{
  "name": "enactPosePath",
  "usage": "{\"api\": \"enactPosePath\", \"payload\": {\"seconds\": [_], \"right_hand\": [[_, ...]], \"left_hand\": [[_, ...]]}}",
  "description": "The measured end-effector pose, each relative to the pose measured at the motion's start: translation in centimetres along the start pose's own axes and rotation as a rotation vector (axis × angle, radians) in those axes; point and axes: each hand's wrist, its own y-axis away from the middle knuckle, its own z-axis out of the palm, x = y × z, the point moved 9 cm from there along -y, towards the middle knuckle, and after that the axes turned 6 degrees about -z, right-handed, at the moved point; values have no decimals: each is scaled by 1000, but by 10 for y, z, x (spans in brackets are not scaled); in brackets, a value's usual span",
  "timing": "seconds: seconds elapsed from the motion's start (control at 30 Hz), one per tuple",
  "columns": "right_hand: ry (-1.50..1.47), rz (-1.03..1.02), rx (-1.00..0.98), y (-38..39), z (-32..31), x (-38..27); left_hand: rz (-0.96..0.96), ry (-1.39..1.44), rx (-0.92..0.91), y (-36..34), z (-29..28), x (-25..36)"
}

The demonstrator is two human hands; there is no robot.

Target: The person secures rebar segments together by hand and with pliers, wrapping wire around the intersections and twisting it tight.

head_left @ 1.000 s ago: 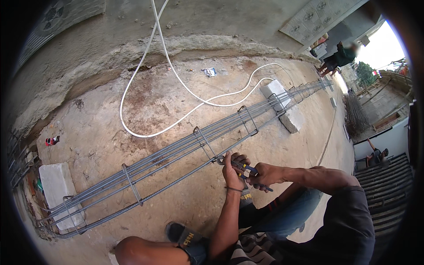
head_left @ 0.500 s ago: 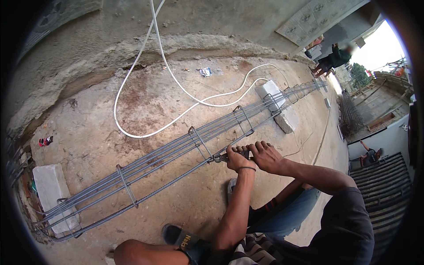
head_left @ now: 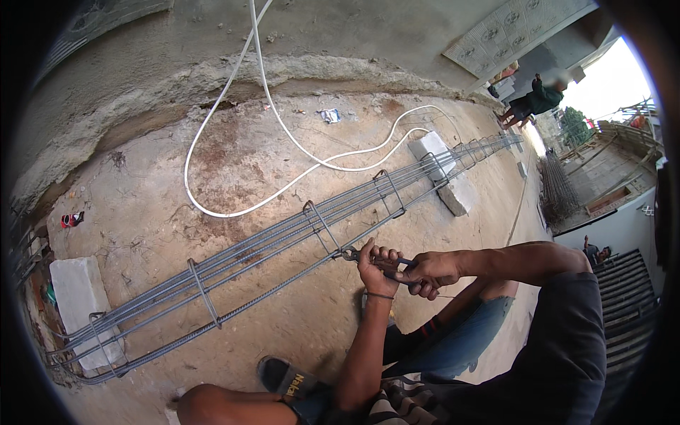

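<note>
My left hand [head_left: 377,273] is closed round a dark pliers-like tool [head_left: 352,255], whose head touches the lower bar of the steel rebar cage [head_left: 269,244] at a square stirrup. My right hand [head_left: 433,272] grips the tool's handles just right of my left, partly hiding them. The cage's long bars and stirrups run diagonally from lower left to upper right, resting on pale concrete blocks [head_left: 74,283]. A thin wire trails near my right hand; where its ends go I cannot make out.
A white hose [head_left: 212,212] loops over the concrete floor [head_left: 152,241] beside a rough wall [head_left: 177,35]. A person [head_left: 537,100] is at the cage's far end; another [head_left: 597,251] is at right near stacked dark bars [head_left: 627,297]. My legs and sandal [head_left: 280,375] are below.
My right hand has moved down and right, turning from over the tool to round its handles, and my right forearm has risen. My left hand stays by the same stirrup, fingers shifted.
</note>
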Motion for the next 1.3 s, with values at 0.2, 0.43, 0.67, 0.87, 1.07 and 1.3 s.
{"api": "enactPosePath", "payload": {"seconds": [0.2, 0.43, 0.67, 0.87, 1.07, 1.3], "right_hand": [[1621, -535, 649, 10, -16, -48], [1272, -619, 746, 47, 15, -57], [-162, 89, -360, -5, -1, 31], [1507, -280, 606, 19, 3, -59], [1638, -500, 819, 45, 21, -51], [492, -331, 314, 25, -27, -16]], "left_hand": [[131, -67, 443, 14, -14, 2], [31, -97, 316, 12, -11, -1], [-75, -32, 79, 12, 12, -15], [93, -66, 93, 19, 7, 5], [165, -142, 277, 8, -22, 11], [266, -93, 71, 17, -9, 5]]}}
